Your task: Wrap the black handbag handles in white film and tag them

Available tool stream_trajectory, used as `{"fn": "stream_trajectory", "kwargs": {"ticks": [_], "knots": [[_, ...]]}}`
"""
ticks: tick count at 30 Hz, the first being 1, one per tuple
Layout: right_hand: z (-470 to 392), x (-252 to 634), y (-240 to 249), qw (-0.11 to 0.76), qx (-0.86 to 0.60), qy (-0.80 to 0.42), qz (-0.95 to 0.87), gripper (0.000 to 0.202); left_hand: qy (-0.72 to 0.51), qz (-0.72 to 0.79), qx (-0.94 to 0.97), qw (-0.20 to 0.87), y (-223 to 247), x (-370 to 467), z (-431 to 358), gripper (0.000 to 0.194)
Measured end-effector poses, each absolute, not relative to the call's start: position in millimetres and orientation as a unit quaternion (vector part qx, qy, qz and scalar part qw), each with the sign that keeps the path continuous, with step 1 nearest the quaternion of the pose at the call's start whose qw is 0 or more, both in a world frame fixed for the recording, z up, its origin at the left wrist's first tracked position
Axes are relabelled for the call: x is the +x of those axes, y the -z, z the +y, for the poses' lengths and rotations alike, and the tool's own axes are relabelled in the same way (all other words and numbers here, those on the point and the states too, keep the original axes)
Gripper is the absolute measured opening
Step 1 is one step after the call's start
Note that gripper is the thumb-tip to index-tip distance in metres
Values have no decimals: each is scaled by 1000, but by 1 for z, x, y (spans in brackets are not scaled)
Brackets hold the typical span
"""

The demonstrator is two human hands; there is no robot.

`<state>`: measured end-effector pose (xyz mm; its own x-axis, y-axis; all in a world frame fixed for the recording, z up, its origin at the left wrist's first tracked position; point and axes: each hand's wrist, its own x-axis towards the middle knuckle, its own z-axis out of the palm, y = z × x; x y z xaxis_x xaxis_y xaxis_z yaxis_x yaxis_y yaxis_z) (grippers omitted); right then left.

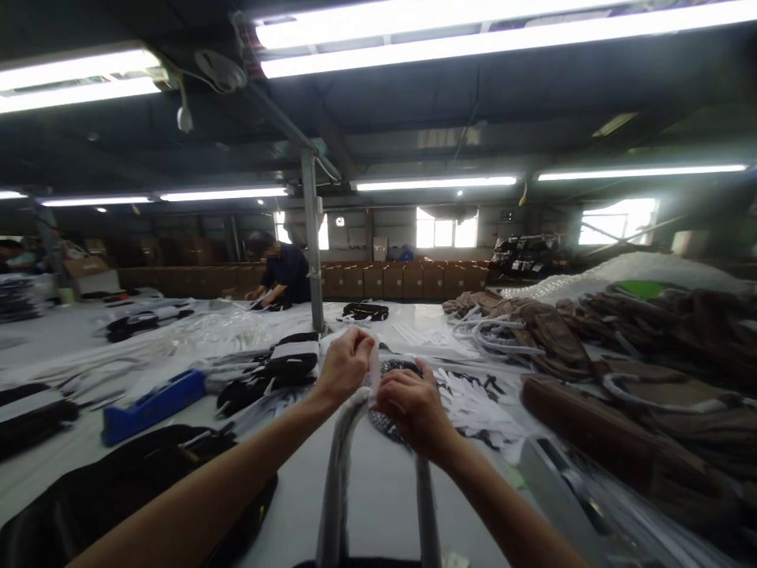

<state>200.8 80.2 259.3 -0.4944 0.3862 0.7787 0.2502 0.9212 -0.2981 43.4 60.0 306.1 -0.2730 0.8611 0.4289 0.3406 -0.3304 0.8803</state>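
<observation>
Apparently the work in hand is at the top of a long, looped handle sheathed in pale grey wrapping (336, 473), where both hands meet over the white table (382, 505). The left hand (346, 364) pinches a narrow, translucent white strip (374, 369) between thumb and fingers, holding it upright. The right hand (414, 404) has its fingers curled at the strip's lower end, against the handle; whether they clasp the strip, the handle or both, I can't tell. Such a hold seems to call for light, even tension, with the handle kept steady beneath.

Just beyond lie a round, black-and-white speckled piece (385, 426) and a fanned heap of white paper-like strips (482, 406). A blue plastic dispenser (154, 404) sits to the left, a grey boxy dispenser (556, 493) to the right, near piled brown fabric bags (591, 418).

The right fingers hide where strip meets handle. The bottom edge cuts off the black item (367, 563) at the handle's base, and blur leaves the strip's material uncertain.
</observation>
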Motion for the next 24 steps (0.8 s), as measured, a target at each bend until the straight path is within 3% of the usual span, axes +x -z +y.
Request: {"fn": "stream_trajectory", "kwargs": {"ticks": [4,7,12,19,21,24], "knots": [[86,205,-258,444,-175,-22,-879,9,-607,504,588,176,-314,45,57,14],[94,209,-259,392,-156,-10,-906,42,-601,469,625,171,-321,60,49,10],[93,219,-255,361,-78,-4,-929,22,-641,453,593,177,-315,74,59,11],[84,229,-258,351,-59,-12,-934,23,-653,447,542,285,-303,64,72,13],[89,228,-258,366,-66,-26,-928,28,-624,433,556,338,-300,52,70,24],[95,226,-254,350,-127,-34,-928,41,-550,447,567,419,-272,21,62,69]]}}
